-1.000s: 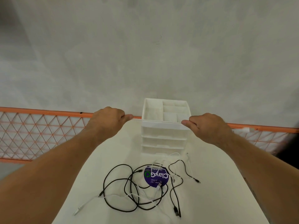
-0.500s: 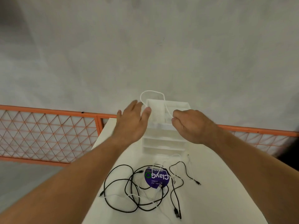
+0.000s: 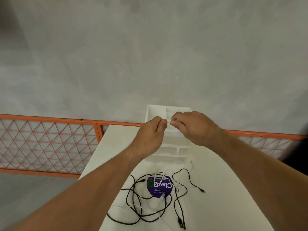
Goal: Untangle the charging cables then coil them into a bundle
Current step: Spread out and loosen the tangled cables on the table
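Two hands at centre frame: left hand, right hand. One white cable between them, one organizer, one purple disc, tangled cables at lower centre (number unclear).

Table: white, matt, smooth. Organiser: white plastic, slight sheen. Black cables: matt, rubbery-looking jacket. White cable: smooth plastic. Sticker: glossy purple print. Fence: orange-painted metal mesh w/ frame. Wall: grey concrete, rough, mottled, matt.

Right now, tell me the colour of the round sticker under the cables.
The sticker is purple with white lettering; head view.
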